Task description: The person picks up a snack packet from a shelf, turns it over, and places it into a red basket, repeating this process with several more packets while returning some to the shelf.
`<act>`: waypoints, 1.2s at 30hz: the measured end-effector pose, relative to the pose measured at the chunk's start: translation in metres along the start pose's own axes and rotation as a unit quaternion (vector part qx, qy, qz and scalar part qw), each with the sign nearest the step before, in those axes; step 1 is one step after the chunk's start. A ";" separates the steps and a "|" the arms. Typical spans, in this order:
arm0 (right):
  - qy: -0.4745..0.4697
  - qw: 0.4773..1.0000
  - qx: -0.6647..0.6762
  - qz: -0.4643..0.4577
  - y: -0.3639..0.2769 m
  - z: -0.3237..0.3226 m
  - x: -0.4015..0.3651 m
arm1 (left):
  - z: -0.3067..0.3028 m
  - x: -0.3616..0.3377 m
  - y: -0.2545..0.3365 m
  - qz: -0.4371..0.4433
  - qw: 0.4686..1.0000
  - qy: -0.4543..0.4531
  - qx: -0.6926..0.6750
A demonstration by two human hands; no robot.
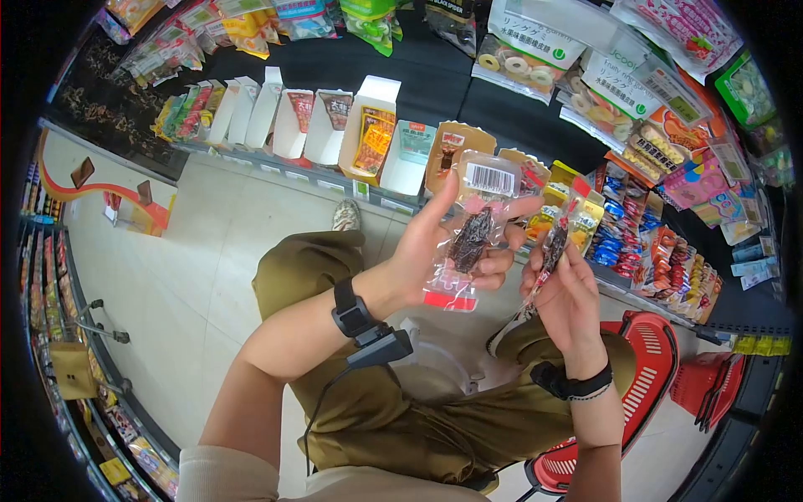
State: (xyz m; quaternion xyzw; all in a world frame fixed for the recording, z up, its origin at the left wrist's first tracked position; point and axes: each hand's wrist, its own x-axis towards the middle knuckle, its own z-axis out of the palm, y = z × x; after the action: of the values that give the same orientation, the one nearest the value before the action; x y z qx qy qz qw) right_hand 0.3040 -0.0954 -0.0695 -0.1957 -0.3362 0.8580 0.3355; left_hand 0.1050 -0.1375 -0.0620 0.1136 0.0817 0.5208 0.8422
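Observation:
My left hand (431, 243) holds a clear snack packet (473, 238) with dark dried food inside, its barcode facing up. The thumb lies along the packet's left side and the fingers pass behind it. My right hand (569, 293) pinches a second snack packet (555, 243), turned nearly edge-on, with a red end on top and dark contents. The two packets are close together but apart, in front of the shelf of small boxes. A brown open-topped box (454, 151) stands just behind the left packet.
White display boxes (330, 134) line the shelf edge, some with packets inside. Wrapped sweets (615, 226) fill the right side. Hanging bags (527, 50) are above. A red shopping basket (648, 351) is by my right leg, near another red basket (707, 385). A cardboard display (109, 184) stands left.

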 end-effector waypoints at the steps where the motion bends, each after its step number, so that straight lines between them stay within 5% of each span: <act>1: 0.005 1.000 0.004 0.000 0.000 0.000 0.000 | 0.000 0.000 0.000 0.000 1.000 0.000 0.000; 9: 0.111 0.992 -0.056 -0.012 0.003 0.011 -0.001 | -0.002 0.000 0.001 0.012 0.999 -0.014 -0.048; 23: 0.062 0.992 -0.108 -0.008 0.004 0.006 -0.001 | -0.014 0.000 -0.004 0.033 0.988 0.137 0.060; 36: 0.065 0.988 -0.141 -0.015 0.005 0.008 -0.003 | -0.014 0.002 -0.004 0.022 0.988 0.134 0.078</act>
State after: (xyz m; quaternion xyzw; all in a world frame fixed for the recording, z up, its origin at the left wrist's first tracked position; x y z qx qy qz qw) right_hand 0.2994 -0.1038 -0.0669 -0.2911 -0.4345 0.7823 0.3383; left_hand 0.1060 -0.1359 -0.0762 0.1102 0.2319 0.5414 0.8006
